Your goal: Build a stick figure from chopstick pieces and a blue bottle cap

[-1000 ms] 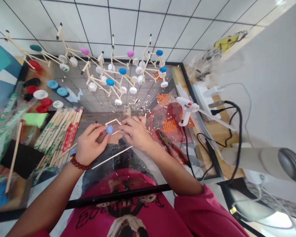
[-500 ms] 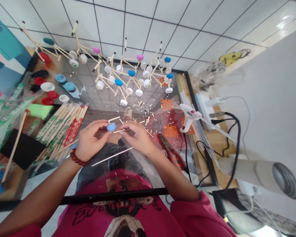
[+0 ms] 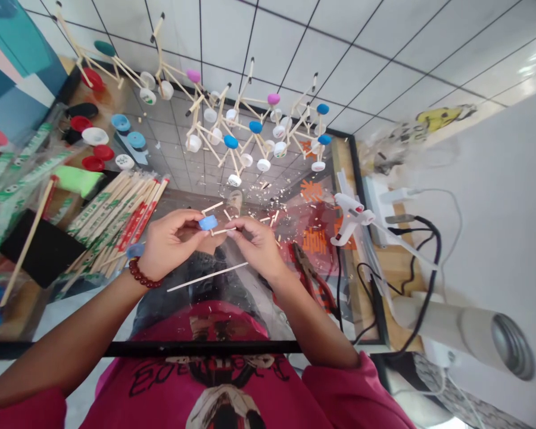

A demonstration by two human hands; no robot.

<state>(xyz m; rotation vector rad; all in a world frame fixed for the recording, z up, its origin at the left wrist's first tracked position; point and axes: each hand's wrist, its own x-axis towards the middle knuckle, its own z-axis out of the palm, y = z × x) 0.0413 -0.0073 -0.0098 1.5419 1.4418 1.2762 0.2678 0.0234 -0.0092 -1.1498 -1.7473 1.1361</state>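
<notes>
Between thumb and fingers, my left hand (image 3: 172, 241) grips a blue bottle cap (image 3: 208, 223) that has short wooden sticks at it. My right hand (image 3: 256, 244) pinches the end of a short wooden stick (image 3: 223, 231) that reaches to the lower side of the cap. Another short stick (image 3: 213, 208) lies just above the cap. Below both hands, a long thin stick (image 3: 208, 277) rests on the glass table. Wood chips (image 3: 272, 196) are scattered beyond my right hand.
Stick figures with caps (image 3: 255, 127) stand along the far side. Wrapped chopsticks (image 3: 120, 220) and loose caps (image 3: 95, 136) lie on the left. Pliers (image 3: 310, 274), a white glue gun (image 3: 351, 217) and black cables (image 3: 431, 262) are on the right.
The camera view has shifted. The blue cap is turned a little in my left hand, and my right hand's fingertips have moved slightly away from it, toward the stick's outer end.
</notes>
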